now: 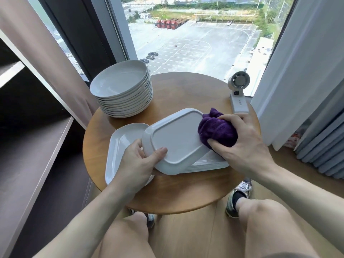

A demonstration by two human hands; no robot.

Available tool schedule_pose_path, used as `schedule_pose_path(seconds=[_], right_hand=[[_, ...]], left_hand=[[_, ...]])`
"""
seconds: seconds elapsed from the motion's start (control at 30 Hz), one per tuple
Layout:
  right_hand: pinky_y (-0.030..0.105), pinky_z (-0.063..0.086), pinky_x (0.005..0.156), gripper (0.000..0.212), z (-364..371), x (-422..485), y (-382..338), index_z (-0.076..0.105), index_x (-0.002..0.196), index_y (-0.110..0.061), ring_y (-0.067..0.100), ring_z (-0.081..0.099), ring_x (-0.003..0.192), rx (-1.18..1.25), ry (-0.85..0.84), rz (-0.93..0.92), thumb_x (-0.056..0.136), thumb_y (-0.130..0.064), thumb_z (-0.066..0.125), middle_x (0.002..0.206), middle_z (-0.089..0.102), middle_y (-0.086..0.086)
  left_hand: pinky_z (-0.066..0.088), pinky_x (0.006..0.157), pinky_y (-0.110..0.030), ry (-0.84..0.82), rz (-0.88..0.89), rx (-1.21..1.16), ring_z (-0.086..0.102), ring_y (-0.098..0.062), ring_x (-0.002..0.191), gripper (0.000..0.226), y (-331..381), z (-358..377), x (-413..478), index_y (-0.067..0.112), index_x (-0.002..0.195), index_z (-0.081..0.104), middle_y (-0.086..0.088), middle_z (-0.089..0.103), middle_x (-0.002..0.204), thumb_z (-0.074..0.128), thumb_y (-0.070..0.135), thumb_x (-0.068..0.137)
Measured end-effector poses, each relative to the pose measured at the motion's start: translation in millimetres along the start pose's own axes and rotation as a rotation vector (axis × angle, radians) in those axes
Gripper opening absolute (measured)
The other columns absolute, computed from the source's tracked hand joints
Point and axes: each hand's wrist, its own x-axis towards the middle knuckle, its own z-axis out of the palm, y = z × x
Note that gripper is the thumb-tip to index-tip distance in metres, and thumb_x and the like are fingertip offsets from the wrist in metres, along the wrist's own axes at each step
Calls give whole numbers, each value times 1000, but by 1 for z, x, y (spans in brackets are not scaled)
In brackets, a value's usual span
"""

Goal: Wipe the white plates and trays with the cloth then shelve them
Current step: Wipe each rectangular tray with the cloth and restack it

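Tray, flipped underside up and tilted, is pinched at its near-left corner by the left hand, above a stack of trays on the round table. Right hand fingers clutch the purple cloth against its right end. Hard wiping could twist it loose from that one-corner hold and drop it onto the stack.

From my seat, a round wooden table stands before a tall window overlooking a parking lot with red trucks lined at its far edge. A small white fan rests at the table's right rim, pale curtains hang on both sides, and dark shelving runs along my left.
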Motion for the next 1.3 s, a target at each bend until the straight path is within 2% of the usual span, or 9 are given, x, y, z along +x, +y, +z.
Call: schedule_pose_path(seconds=[0.1, 0.23, 0.37, 0.5, 0.67, 0.9, 1.0, 1.13, 1.3], right_hand=[[27, 42, 93, 60, 1, -2, -2, 59, 130, -37, 3, 49, 112, -40, -24, -25, 76, -47, 82, 125, 44, -14], [29, 42, 94, 62, 2, -5, -5, 58, 133, -35, 16, 53, 116, -83, -61, -54, 77, -48, 80, 128, 45, -9], [29, 41, 95, 62, 2, -4, -3, 57, 133, -36, 17, 53, 116, -86, -75, -62, 77, -51, 79, 128, 46, -9], [26, 39, 92, 61, 1, -4, -3, 59, 132, -37, 14, 52, 114, -83, -78, -60, 76, -51, 80, 127, 46, -10], [25, 39, 91, 62, 1, -6, -2, 61, 132, -36, 12, 54, 113, -99, -84, -47, 76, -47, 83, 127, 48, -10], [27, 40, 91, 63, 0, -5, -2, 61, 132, -35, 17, 55, 112, -88, -110, -51, 75, -45, 84, 127, 47, -11], [28, 42, 92, 64, 0, -4, -1, 60, 133, -35, 17, 55, 112, -89, -122, -53, 75, -47, 84, 128, 46, -11], [28, 42, 91, 63, 1, -3, 0, 60, 133, -37, 17, 55, 113, -95, -121, -54, 75, -49, 83, 128, 46, -12], [37, 48, 98, 63, -3, -1, 1, 59, 133, -38, 19, 55, 115, -94, -134, -59, 76, -51, 81, 130, 46, -11]], left_hand=[[60, 60, -25, 15, -3, -5, 77, -20, 89, 30, -2, -3, 3, 13, 117, 62, -3, 79, 101, 72, 10, 90], [64, 70, -33, 44, -10, 6, 76, -22, 93, 29, -3, -10, 9, 14, 117, 62, -3, 79, 104, 72, 10, 90], [64, 73, -38, 29, -4, -31, 76, -26, 96, 44, -2, -15, 12, 12, 119, 61, -7, 78, 106, 75, 19, 79], [64, 72, -34, 67, 6, -50, 76, -25, 95, 50, 4, -26, 16, 13, 120, 59, -5, 79, 104, 76, 20, 73], [64, 68, -31, 199, 55, -12, 77, -21, 85, 28, 9, -45, 17, 16, 110, 61, -2, 79, 94, 73, 4, 87], [62, 74, -37, 317, 93, -1, 75, -26, 92, 25, 16, -64, 12, 14, 111, 62, -9, 77, 104, 72, 4, 90], [61, 69, -31, 363, 161, 72, 76, -25, 91, 26, 21, -70, 8, 20, 106, 63, -5, 78, 100, 75, 6, 88], [59, 66, -22, 470, 360, 238, 75, -14, 84, 35, 28, -69, 2, 40, 95, 65, 7, 77, 94, 80, 10, 86], [55, 64, -32, 555, 479, 460, 66, -9, 72, 18, 28, -49, -7, 34, 92, 59, 13, 69, 84, 72, 25, 83]])
